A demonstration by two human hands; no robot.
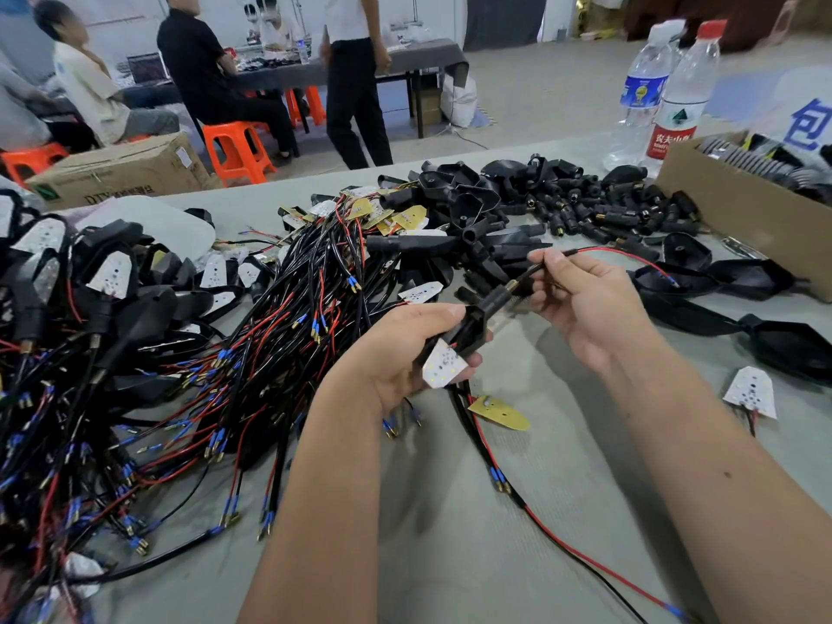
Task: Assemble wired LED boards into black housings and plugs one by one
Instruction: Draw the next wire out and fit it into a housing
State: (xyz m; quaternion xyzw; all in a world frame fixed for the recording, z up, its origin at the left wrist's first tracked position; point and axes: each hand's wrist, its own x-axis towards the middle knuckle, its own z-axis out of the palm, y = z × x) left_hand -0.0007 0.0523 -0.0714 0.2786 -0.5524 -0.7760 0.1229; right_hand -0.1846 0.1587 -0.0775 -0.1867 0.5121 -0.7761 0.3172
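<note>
Fingers of the left hand (396,353) are curling around a black housing (472,328) with a white LED board (443,364) sitting at its lower end, holding it just above the grey table (450,533). Just right of that housing, the right hand (590,304) is pinching the wire (544,263) that is coming out of the plug (504,297) at the housing's upper end; a red lead is arcing on rightward from the pinch. Below the housing, a yellow-backed board (499,412) is lying on the table, with red and black leads trailing down toward the near edge.

Left of the housing, a large tangle of wired boards (225,376) is covering the table, with blue-sleeved terminals showing throughout. Beyond the housing, a heap of empty black housings (468,204) is lying beside a scatter of loose black plugs (599,209). Far right of the housing, a cardboard box (738,209) is standing, with two water bottles (662,87) behind it. One stray white board (752,391) is resting on the table to the housing's lower right.

Behind the table, people are sitting and standing by another table near orange stools (236,150).
</note>
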